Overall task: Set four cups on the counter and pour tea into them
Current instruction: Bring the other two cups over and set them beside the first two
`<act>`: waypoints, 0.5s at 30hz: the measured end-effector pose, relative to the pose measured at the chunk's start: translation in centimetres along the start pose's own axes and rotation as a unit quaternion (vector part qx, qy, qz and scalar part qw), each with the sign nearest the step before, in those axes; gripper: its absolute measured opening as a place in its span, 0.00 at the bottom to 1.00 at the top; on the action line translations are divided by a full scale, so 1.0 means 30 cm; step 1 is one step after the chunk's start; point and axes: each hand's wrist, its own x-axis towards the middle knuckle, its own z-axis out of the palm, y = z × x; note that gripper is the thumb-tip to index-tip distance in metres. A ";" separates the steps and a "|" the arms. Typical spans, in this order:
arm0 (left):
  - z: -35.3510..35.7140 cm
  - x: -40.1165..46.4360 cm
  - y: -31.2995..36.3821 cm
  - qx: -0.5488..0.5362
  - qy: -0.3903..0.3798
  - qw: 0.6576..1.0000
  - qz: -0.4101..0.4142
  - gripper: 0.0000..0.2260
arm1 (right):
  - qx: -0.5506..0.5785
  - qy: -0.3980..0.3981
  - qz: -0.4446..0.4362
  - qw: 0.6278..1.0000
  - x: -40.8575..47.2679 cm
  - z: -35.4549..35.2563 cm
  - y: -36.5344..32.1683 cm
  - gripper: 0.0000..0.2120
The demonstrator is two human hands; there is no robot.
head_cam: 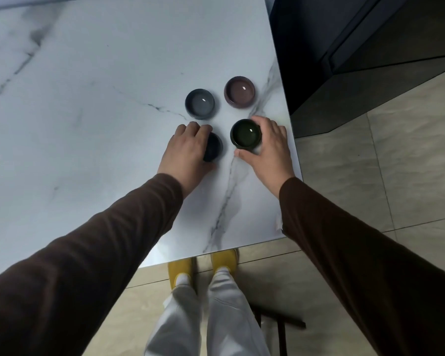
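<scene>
Here the person is standing at the corner of the marble counter [88, 124], setting down the nearer pair of four cups. The grey cup [200, 104] and the brown cup [239, 92] are sitting side by side farther back, apart from both hands. The left hand [188, 147] is covering the black cup [213, 147] from above, fingers curled over its rim and gripping it. The right hand [266, 145] is wrapping round the side of the dark green cup [246, 133], thumb at the near wall and fingers at the far wall, leaving the mouth open to view.

To do this step well, each cup is best lowered flat until its base is resting fully on the stone, then released by opening the fingers outward, not by lifting away, so that neither cup is dragged or tipped. The green cup is lying near the counter's right edge, so keeping it inward seems prudent.

Both arms are reaching forward nearly straight, brown sleeves converging, wrists angling slightly toward each other. No teapot is showing.
</scene>
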 end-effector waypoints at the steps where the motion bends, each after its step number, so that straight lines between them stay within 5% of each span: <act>1: 0.001 -0.001 0.000 0.002 0.000 1.000 0.000 0.32 | 0.001 0.000 -0.001 1.000 -0.003 -0.002 -0.001 0.33; 11: -0.030 -0.029 0.002 -0.003 0.005 1.000 -0.003 0.36 | -0.051 -0.017 0.007 0.999 -0.019 -0.045 -0.043 0.38; 15: -0.097 -0.106 -0.043 0.002 0.015 1.000 -0.009 0.34 | -0.112 0.010 -0.017 0.993 -0.037 -0.095 -0.123 0.32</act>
